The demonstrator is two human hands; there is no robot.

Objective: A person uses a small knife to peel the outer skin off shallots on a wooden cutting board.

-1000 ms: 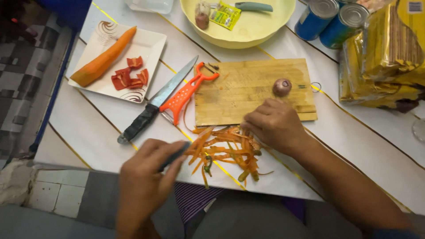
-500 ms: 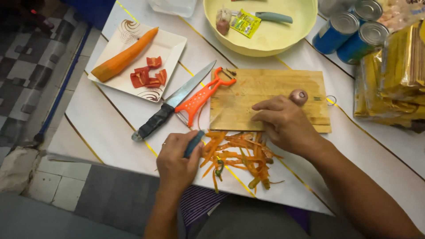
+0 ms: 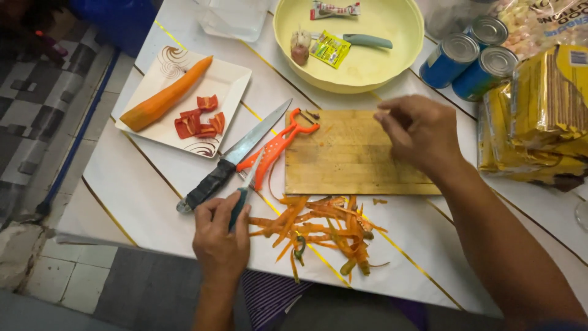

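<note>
In my yellow bowl (image 3: 367, 76) lie two small sachets: a yellow-green one (image 3: 330, 48) near its middle and a red-and-white one (image 3: 334, 9) at the far rim. To its right stand two blue cans (image 3: 471, 64) with silver tops. Beside them, at the desk's right edge, sit shiny golden packets (image 3: 539, 116), with a clear bag of pale pieces (image 3: 539, 21) behind.

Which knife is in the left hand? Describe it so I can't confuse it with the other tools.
Start at the wooden cutting board; off its left edge lie an orange peeler and a large black-handled knife. The left hand holds the small knife just below them: teal handle, short thin blade, far smaller than the big knife.
</note>
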